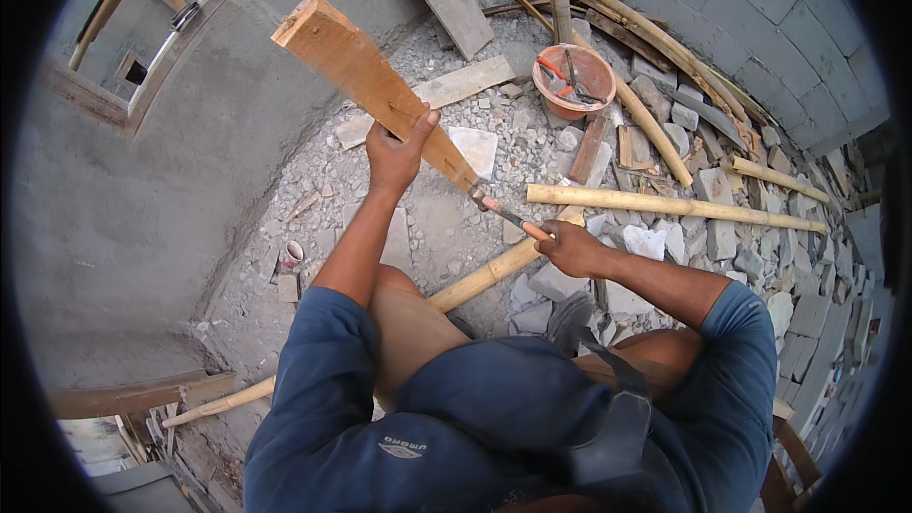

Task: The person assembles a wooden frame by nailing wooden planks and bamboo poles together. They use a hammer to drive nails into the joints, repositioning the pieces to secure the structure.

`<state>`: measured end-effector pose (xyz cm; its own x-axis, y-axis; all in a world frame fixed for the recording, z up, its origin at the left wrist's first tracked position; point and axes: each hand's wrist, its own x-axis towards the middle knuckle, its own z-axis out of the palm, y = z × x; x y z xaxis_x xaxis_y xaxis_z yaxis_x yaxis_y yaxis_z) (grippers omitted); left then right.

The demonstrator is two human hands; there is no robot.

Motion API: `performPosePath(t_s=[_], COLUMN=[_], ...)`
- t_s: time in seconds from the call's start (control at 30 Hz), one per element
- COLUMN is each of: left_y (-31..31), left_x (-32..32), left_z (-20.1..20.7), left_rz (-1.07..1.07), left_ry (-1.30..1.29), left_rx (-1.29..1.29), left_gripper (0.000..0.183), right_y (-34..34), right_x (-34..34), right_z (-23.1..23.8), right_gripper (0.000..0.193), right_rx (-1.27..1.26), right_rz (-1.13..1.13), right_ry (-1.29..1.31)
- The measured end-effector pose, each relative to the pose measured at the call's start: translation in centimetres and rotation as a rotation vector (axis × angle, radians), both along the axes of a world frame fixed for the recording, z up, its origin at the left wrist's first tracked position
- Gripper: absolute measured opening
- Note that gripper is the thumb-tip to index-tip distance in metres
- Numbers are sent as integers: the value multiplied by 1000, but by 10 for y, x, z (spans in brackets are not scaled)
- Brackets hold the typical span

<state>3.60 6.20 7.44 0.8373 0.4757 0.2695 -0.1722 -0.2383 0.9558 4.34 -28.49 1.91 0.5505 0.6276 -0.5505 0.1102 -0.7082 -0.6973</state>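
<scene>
- Rubble floor (pixel 446 218): broken stone and grey blocks cover the ground below me; bamboo poles (pixel 665 202) lie across it to my right.
- Wooden plank (pixel 366 76): I hold it raised and tilted, the far end up to the left, the near end down at centre.
- Orange bucket (pixel 573 81): it stands well apart, beyond the plank, with tools inside.
- Left hand (pixel 397 154): wrapped tight around the plank's lower half, thumb on top.
- Right hand (pixel 570 247): closed on the orange handle of a hammer (pixel 508 216), whose head meets the plank's lower end.
- Step in hand, as I judge it: working the plank's end with the hammer head, perhaps at a nail; I cannot see one.
- Next move calls for a steady left grip and controlled force from the right wrist.
</scene>
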Motion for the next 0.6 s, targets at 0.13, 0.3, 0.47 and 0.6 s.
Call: performPosePath(t_s=[0.13,0.3,0.47,0.6], left_y=[-4,-3,19,26], left_x=[-13,-20,-25,-28], left_z=[-13,-32,-39,-46], left_rz=[2,79,99,83], left_ry=[21,94,58,90], left_rx=[-3,3,-11,-44], left_gripper=[47,46,47,48], right_y=[33,60,77,89], right_x=[-6,0,0,0], right_z=[-4,-2,-6,-20], right_gripper=[40,35,35,36], right_rx=[11,-6,-4,-13], right_rz=[23,-39,17,12], right_ry=[-69,48,1,30])
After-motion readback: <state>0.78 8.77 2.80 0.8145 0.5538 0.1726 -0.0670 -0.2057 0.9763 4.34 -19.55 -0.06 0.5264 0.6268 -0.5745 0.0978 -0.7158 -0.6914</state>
